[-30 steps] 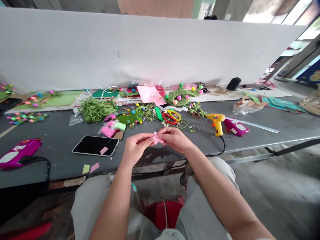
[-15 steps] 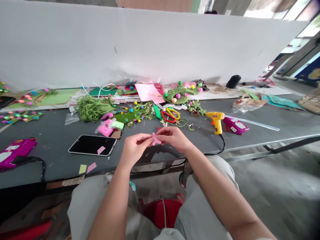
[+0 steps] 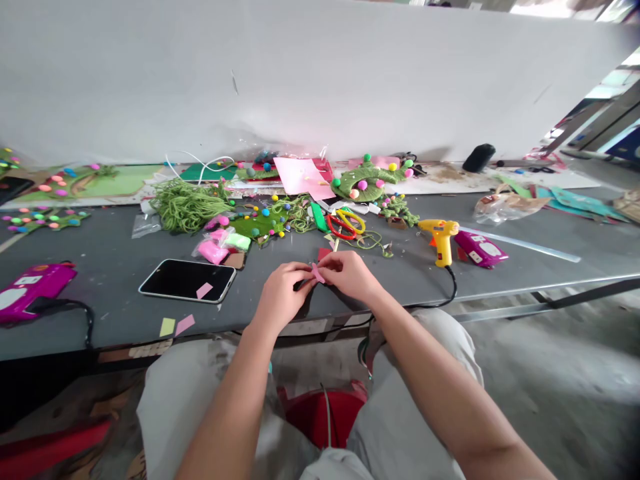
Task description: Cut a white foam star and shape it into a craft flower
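A small pink piece, which looks like paper or felt, is pinched between both hands above the table's front edge. My left hand grips its left side with thumb and fingers. From the other side, my right hand holds it the same way, so the fingertips hide much of its shape. Just beyond the hands lie a red scrap and scissors with red and yellow handles. A phone with a pink scrap on its screen rests to the left.
A yellow glue gun stands at right beside a purple power strip. Green yarn, a pink sheet and green pieces with pompoms line the back. Another purple power strip sits far left. A white panel rises behind.
Both hands have drawn closer together, the left moving right. The pink piece has turned and now shows less of its surface. The view has shifted slightly.
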{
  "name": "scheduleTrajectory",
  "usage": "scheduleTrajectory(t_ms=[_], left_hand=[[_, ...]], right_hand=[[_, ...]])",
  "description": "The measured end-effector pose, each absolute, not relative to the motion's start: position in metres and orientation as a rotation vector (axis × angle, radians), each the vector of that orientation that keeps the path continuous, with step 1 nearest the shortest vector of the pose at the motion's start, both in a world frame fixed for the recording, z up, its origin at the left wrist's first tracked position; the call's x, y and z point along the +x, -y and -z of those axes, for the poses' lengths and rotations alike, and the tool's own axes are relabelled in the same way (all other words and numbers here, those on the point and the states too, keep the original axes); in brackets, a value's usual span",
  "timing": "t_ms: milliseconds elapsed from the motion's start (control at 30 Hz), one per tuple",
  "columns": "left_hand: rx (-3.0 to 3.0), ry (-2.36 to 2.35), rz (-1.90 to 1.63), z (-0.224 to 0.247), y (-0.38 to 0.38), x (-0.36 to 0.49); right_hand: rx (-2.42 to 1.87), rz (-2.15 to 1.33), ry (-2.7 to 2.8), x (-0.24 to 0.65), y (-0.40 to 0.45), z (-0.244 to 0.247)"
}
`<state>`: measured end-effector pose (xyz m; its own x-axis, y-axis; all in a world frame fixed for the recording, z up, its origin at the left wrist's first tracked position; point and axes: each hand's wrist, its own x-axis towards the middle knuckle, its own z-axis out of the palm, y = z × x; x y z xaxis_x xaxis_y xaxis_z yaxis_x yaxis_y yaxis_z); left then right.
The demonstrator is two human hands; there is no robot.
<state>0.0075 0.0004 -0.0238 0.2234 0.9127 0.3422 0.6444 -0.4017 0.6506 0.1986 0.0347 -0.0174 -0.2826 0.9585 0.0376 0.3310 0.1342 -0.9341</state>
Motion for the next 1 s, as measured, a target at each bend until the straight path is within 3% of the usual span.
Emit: scheduleTrajectory(t_ms=[567,1000], left_hand=[[2.404,-1.616,-0.671,0.013,0.016,0.018],[2.332,-1.833,-0.821,0.017,0.018,0.034]], right_hand=[[-1.294,-0.785,1.902,0.194,-0.027,0.015],[-1.189,-1.24,1.595,0.226,-0.031,0.015]])
